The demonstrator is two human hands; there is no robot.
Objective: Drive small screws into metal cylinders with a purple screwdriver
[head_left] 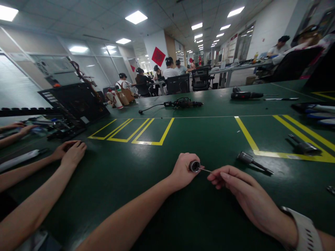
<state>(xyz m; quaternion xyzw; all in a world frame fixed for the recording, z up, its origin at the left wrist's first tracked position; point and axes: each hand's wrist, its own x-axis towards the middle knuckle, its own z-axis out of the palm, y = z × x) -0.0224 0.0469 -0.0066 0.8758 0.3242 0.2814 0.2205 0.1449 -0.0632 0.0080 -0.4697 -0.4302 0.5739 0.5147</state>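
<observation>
**Steel rod into handle: line it up before you push**

Steel this thin bends easily, so here's how I'd judge it from what shows. Your left hand (183,171) sits low in the middle of the frame, fingers curled tight around a stubby dark handle (194,166). Only its round end pokes out past the thumb. Your right hand (237,184) is just to the right of it, thumb and forefinger pinched together on a skinny steel rod (205,170), the other fingers tucked loosely under. The rod bridges the small gap between both hands, just above the green table (146,195).

Direction-wise, the rod's long axis runs nearly left to right across the frame, dipping slightly toward the right. Its left tip meets the handle's round face, and that face points right, toward your pinch. Whether the tip is actually seated in the hole, I can't tell at this size.

Tips for doing it well, I reckon:
- Hold the handle dead steady and let the right hand do the fine aiming.
- Match the rod's line to the handle's axis, since any angle and it'll jam or flex.
- Pinch close to the tip for control.

A finished-looking screwdriver (252,162) lies right of centre near the yellow lines (288,156), and a co-worker's hands (70,151) rest at the left.
</observation>
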